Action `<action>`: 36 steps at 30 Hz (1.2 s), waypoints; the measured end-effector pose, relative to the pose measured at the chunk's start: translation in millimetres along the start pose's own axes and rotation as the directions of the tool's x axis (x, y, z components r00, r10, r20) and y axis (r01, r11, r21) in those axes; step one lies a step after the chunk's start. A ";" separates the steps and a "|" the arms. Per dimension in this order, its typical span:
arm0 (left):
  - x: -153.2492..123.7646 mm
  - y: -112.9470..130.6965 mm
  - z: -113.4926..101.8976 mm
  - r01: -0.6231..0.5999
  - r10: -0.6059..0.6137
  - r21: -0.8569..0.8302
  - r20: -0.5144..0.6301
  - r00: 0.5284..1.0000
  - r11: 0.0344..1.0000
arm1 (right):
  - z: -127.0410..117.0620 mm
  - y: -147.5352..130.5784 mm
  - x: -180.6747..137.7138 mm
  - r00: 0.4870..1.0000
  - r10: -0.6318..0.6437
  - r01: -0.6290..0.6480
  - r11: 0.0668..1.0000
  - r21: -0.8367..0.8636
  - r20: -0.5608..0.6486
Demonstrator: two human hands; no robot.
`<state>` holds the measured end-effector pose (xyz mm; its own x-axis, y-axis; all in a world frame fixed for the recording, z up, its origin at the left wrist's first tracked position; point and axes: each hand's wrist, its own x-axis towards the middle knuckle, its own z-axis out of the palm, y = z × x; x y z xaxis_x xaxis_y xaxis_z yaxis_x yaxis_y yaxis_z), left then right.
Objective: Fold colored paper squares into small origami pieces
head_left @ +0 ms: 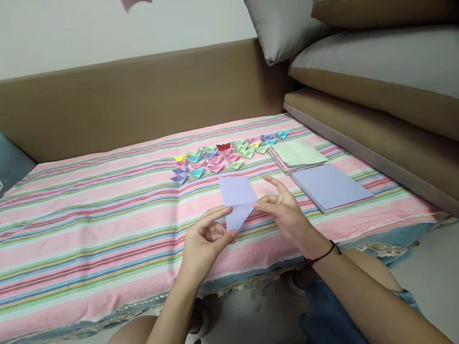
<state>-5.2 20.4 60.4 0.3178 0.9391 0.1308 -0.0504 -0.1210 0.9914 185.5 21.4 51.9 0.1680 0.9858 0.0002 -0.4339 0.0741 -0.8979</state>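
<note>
Between my two hands a sheet of lavender paper (pixel 237 190) is held up above the striped cloth, with a crease across it and its lower part narrowing to a slanted edge. My left hand (pixel 207 236) grips its left and lower edge between thumb and fingers. At the right edge, my right hand (pixel 282 210) pinches the paper by the crease, its index finger raised. Beyond the paper stand several small folded paper boats (pixel 215 165) in loose rows, in pink, green, blue, purple, yellow and red.
A stack of lavender paper (pixel 332 186) lies right of my hands, beside a stack topped with pale green paper (pixel 300 153). Grey and brown cushions (pixel 384 69) are piled at the right. The striped cloth (pixel 80 242) spreads left, and a brown backrest (pixel 140 102) runs behind.
</note>
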 end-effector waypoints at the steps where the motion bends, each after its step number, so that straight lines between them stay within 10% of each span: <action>1: 0.0 0.5 -0.3 -0.002 0.002 -0.002 -0.001 1.000 1.000 | -1.5 -1.3 1.4 1.000 -0.008 0.009 1.000 0.012 -0.021; 7: -0.3 2.0 -5.3 -0.033 0.031 -0.040 -0.055 0.998 0.999 | -12.5 -12.9 9.5 0.990 -0.077 0.081 0.996 0.033 -0.118; 15: -1.4 1.5 -1.0 -0.019 0.019 -0.012 0.006 1.000 1.000 | 3.4 9.2 -3.2 0.956 0.140 -0.099 0.982 -0.164 0.259; 24: 2.7 -7.5 16.5 -0.006 -0.051 -0.343 -0.155 0.987 0.939 | 19.0 25.7 -12.0 0.999 0.045 -0.045 0.999 -0.005 0.027; 36: 8.9 -11.5 34.9 -0.054 -0.064 -0.300 -0.370 0.927 0.952 | 34.1 40.1 -18.8 0.996 0.042 -0.037 0.997 0.063 -0.076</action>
<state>31.3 18.9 50.5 -0.0520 0.9971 0.0549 -0.3493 -0.0697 0.9344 134.7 11.0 30.8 0.2163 0.9738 -0.0707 -0.4947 0.0469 -0.8678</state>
